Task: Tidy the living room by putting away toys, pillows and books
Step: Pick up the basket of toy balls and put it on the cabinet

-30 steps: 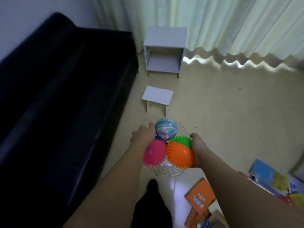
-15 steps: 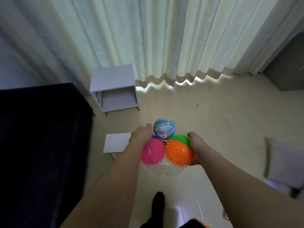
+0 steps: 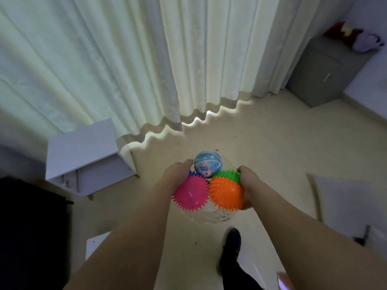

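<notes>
Hands clasp clear bowl (image 3: 211,216) from both sides: left hand (image 3: 178,172) at 9 o'clock, right hand (image 3: 247,181) at 3 o'clock, fingers curled round rim. Bowl heaped: pink spiky ball (image 3: 191,194), orange spiky ball (image 3: 226,192), green one behind, blue printed ball (image 3: 207,164) perched at 12 o'clock. Advice: carry level, walk slowly, top ball likely rolls off.

We hold a clear bowl (image 3: 211,216) of spiky balls (image 3: 191,194) between our left hand (image 3: 177,171) and right hand (image 3: 248,183), above the floor (image 3: 261,147).

A clear bowl (image 3: 211,216) holds a pink spiky ball (image 3: 191,194) left, orange spiky ball (image 3: 226,193) right, green ball (image 3: 227,175) behind, and a blue printed ball (image 3: 207,164) farthest.
</notes>
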A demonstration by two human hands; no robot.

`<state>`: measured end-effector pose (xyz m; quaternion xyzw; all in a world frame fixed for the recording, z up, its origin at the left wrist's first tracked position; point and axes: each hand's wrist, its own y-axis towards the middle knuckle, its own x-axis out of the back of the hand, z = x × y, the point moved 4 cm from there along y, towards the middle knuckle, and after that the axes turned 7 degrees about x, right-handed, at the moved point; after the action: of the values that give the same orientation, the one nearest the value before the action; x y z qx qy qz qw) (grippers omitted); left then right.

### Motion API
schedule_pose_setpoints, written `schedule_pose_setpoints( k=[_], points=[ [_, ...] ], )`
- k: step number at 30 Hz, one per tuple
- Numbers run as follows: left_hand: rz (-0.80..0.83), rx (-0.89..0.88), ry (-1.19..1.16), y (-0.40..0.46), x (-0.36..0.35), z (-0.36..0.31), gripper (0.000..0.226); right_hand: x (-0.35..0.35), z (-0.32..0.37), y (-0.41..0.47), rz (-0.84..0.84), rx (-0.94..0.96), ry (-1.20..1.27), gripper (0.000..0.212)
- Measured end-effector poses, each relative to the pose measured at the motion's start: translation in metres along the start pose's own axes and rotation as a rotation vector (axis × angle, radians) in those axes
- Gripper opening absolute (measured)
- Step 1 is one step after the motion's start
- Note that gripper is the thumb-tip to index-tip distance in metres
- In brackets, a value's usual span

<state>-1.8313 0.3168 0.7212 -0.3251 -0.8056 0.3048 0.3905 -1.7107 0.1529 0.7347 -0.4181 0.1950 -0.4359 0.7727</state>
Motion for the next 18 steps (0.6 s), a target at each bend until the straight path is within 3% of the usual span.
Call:
schedule_pose_setpoints(
  k=[11,15,18],
  points=[
    [0.044,-0.180,0.016,0.098,-0.088,-0.273,0.082,0.116,0.208,0.115,-0.042,0.011,0.187,0.029],
    [0.048,-0.271,0.078,0.117,-0.118,-0.361,0.054,0.156,0.266,0.158,-0.093,0.022,0.294,0.033],
    [0.104,-0.230,0.172,0.146,-0.146,-0.419,0.055,0.181,0.312,0.197,-0.176,0.023,0.309,0.032]
  ],
)
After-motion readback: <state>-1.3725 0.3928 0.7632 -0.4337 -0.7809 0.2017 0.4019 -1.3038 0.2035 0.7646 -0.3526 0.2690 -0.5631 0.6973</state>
